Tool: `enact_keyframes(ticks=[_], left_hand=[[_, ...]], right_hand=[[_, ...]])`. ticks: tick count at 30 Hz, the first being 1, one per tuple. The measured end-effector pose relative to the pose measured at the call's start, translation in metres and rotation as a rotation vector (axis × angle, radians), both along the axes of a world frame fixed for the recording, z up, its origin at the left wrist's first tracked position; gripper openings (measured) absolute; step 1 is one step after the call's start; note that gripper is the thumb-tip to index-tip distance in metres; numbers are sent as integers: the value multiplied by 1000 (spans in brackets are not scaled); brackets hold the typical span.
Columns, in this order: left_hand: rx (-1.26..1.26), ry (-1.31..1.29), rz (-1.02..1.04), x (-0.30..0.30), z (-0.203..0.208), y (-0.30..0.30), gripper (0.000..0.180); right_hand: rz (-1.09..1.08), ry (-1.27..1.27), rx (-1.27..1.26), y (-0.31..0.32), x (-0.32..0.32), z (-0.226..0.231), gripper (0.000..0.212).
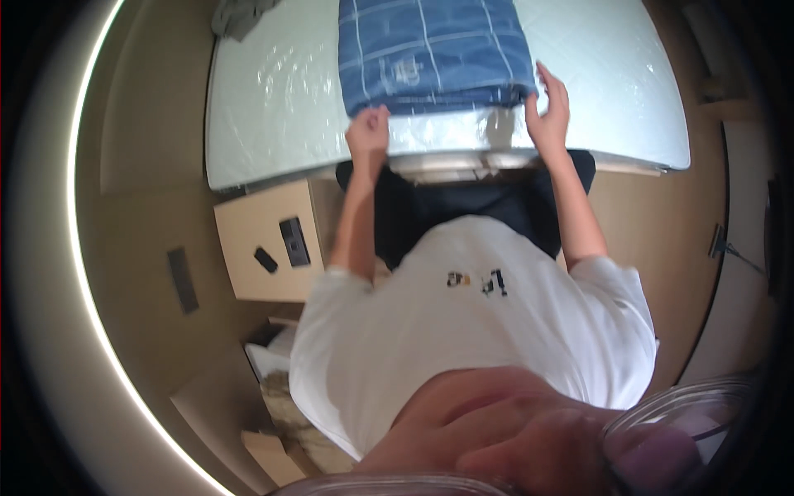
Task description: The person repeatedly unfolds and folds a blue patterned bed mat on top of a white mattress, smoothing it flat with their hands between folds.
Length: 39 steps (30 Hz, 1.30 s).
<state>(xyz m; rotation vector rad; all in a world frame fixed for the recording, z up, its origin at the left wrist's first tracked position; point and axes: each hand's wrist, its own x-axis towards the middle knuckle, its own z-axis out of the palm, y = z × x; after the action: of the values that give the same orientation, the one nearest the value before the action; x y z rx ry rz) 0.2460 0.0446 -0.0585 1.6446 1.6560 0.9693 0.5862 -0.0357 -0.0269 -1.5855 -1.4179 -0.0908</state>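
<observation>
Glossy mattress (277, 107) bears blue cloth (438, 50), corners by left grip (368, 134) and right grip (549, 117).

Plenty of room to pass over the mattress (273, 107) left or right of the cloth (434, 54). Gray bundle (242, 18) sits well off to its left tho, and the left hand (368, 136) and right hand (549, 116) crowd its near corners.

Blue, crossed by white grid lines, on the folded cloth (438, 50), top centre. Pale white on the mattress (269, 99), upper frame. White with dark and yellowish marks on the shirt (463, 331), lower centre. Tan on the cabinet (246, 231), left.
</observation>
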Motion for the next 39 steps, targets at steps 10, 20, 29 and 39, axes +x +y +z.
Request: enact_keyframes(ticks=[10,20,29,39], left_hand=[[758,-710,-933,58,305,-116,23],[493,-746,-1087,83,306,-109,25],[477,-448,-1243,23,244,-54,38],[-179,-145,131,-41,-116,68,54]], right_hand=[[225,157,-71,3,-36,44,35],[215,47,-393,-53,-1,-39,33],[361,2,-382,-39,-41,-32,35],[539,-343,-223,99,-173,-37,58]])
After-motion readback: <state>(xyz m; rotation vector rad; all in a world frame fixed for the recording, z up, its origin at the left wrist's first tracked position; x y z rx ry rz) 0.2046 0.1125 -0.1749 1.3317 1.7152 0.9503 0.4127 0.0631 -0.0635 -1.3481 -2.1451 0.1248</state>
